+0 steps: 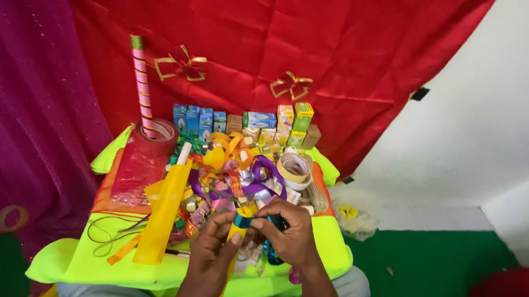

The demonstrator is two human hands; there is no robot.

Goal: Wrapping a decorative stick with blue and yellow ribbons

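Pink-striped tube (green-capped), red cloth, perhaps teal ribbon.

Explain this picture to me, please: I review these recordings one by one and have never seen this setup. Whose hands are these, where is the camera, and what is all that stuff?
There is no machine here. One camera sits on a person's head and looks down at their own two bare hands. The left hand and the right hand meet over a small roll wrapped in yellow and teal ribbon, both gripping it. Below them lies a neon yellow cloth across the lap, piled with a heap of coloured ribbons. Also on it: a roll of red film with a pink striped stick standing in it, a roll of pale tape, and a row of small boxes at the back. A red cloth backdrop hangs behind, with two gold bows.
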